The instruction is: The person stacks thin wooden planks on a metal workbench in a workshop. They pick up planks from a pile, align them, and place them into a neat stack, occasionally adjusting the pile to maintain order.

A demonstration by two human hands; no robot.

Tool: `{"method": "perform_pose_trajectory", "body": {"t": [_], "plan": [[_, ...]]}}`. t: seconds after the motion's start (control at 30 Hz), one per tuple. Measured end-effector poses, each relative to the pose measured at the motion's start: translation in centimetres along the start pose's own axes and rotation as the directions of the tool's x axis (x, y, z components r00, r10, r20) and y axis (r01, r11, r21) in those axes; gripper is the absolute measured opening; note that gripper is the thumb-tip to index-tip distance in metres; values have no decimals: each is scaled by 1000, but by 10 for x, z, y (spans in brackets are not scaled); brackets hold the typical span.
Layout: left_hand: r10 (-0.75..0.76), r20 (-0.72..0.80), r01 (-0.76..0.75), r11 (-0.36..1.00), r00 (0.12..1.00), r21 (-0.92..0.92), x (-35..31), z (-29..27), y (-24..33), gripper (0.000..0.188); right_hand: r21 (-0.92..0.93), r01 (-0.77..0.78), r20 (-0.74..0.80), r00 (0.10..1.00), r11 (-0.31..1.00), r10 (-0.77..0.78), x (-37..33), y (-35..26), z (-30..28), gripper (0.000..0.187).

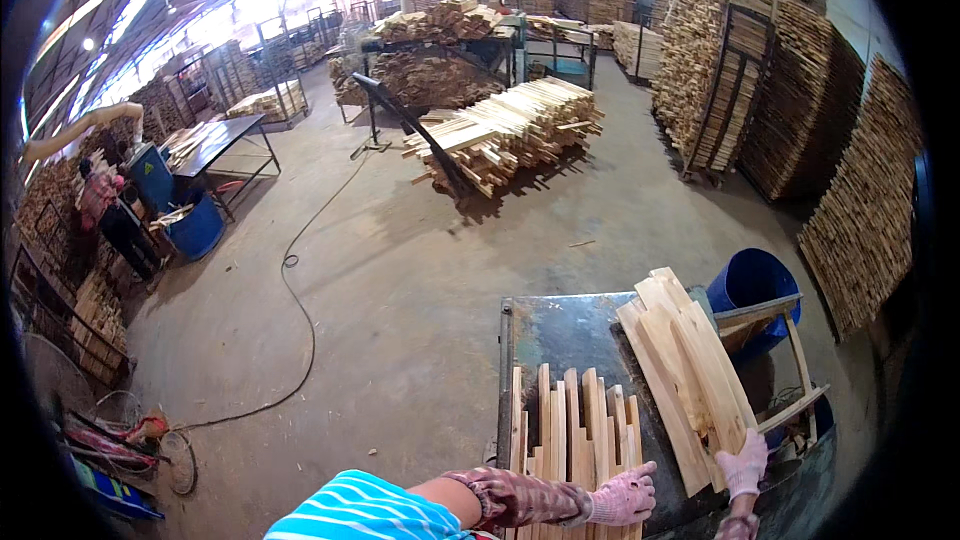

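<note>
Right pink-gloved hand [742,463] touches near end of wide pale wooden boards [688,365], likely steadying them; left pink-gloved hand [622,497] over narrow pale wooden slats [573,415], can't tell either grip.

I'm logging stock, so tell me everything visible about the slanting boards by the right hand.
The slanting boards look like pale wood, long and flat, with uneven ends. They lie loosely overlapping on the right side of the dark table, far ends angled leftward. The gloved right hand touches their near end.

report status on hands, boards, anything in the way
Left hand at narrow strips; right hand at near end of slanted boards; wooden frame close beside boards, not on them.
</note>
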State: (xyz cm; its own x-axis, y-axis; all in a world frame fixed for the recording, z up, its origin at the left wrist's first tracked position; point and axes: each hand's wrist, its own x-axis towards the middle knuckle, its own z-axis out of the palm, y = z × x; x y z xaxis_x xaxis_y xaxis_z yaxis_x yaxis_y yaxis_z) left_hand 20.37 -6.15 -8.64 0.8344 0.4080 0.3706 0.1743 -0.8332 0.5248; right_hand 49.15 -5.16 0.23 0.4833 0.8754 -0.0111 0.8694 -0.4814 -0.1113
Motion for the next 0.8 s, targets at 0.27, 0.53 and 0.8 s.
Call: {"method": "perform_pose_trajectory", "body": {"t": [0.27, 0.53, 0.8], "plan": [[307, 171, -332, 611, 936, 719, -4, 29, -47, 48, 240, 122, 86, 986, 963, -146, -144, -17, 24, 87], [-54, 222, 12, 982, 974, 187, 33, -38, 15, 29, 593, -275, 159, 961, 757, 225, -212, 65, 29, 52], [-96, 221, 42, 970, 970, 240, 39, -45, 30, 26, 334, -174, 198, 974, 926, 111, -203, 35, 28, 59]]}}
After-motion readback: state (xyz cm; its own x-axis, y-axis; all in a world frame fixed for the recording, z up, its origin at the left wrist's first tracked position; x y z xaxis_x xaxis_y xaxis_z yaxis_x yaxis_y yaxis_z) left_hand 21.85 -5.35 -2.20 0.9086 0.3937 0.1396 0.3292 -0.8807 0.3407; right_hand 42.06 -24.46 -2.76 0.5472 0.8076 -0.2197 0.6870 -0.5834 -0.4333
